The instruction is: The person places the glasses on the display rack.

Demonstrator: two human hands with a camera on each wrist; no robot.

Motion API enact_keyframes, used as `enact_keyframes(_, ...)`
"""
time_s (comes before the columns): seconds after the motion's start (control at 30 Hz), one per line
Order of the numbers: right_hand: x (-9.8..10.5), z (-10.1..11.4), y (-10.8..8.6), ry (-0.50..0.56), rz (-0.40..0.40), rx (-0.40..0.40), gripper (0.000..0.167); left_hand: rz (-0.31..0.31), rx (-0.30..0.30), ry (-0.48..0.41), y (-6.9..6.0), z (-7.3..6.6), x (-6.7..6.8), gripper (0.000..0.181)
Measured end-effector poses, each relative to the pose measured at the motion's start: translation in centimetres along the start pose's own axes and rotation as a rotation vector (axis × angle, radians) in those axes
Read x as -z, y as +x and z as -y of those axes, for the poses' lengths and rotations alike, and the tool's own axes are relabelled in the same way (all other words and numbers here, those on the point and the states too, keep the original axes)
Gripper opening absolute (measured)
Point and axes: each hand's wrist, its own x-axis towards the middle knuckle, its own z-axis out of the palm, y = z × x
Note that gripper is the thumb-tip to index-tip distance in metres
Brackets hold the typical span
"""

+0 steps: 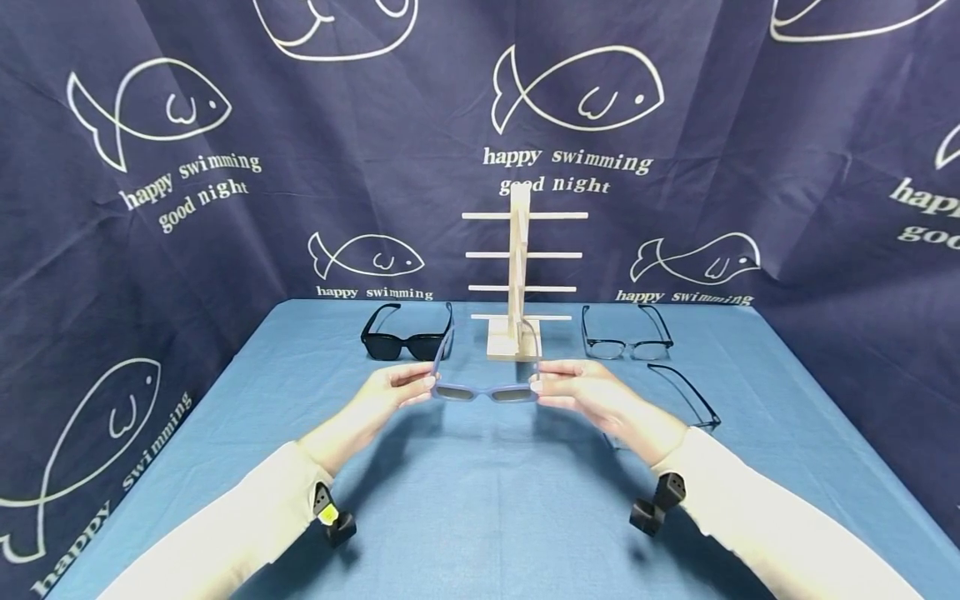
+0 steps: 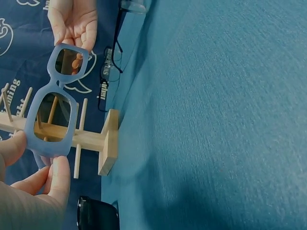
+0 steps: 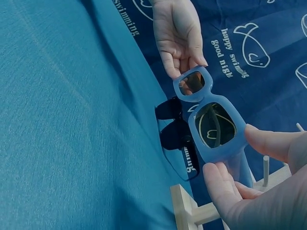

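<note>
As two hands [image 1: 384,396] [image 1: 590,393] hold sunglasses [image 1: 483,392] — one rack [image 1: 518,267], three more pairs [image 1: 388,347] [image 1: 647,350] [image 1: 708,423]

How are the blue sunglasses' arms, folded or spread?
Spread: in the head view, the blue sunglasses have one arm extending away at each end.

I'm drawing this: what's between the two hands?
In the head view, blue sunglasses stretch from the left hand to the right hand, gripped at both ends.
</note>
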Motion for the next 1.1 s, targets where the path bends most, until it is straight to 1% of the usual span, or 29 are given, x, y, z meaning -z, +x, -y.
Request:
enact_keyframes(0.2,0.4,-0.1,0.0,0.003,-0.008,0.0,0.063,-0.011,-0.01,0.004,0.3,0.1,-0.5,0.046)
enact_keyframes(0.37,0.8,-0.1,-0.1,-0.006,-0.009,-0.006,0.064,-0.016,0.0,0.009,0.5,0.2,-0.8,0.045)
enact_keyframes(0.63,1.3,0.0,-0.3,-0.016,-0.007,-0.006,0.064,-0.026,0.018,-0.002,0.8,-0.1,-1.5,0.047)
enact_keyframes(0.83,1.7,0.2,-0.4,-0.031,-0.027,-0.014,0.064,-0.033,0.031,0.008,1.3,-0.2,-2.1,0.048)
enact_keyframes(1.1,2.2,0.1,-0.6,-0.037,-0.052,-0.012,0.063,-0.045,0.038,-0.004,1.6,-0.3,-2.8,0.047)
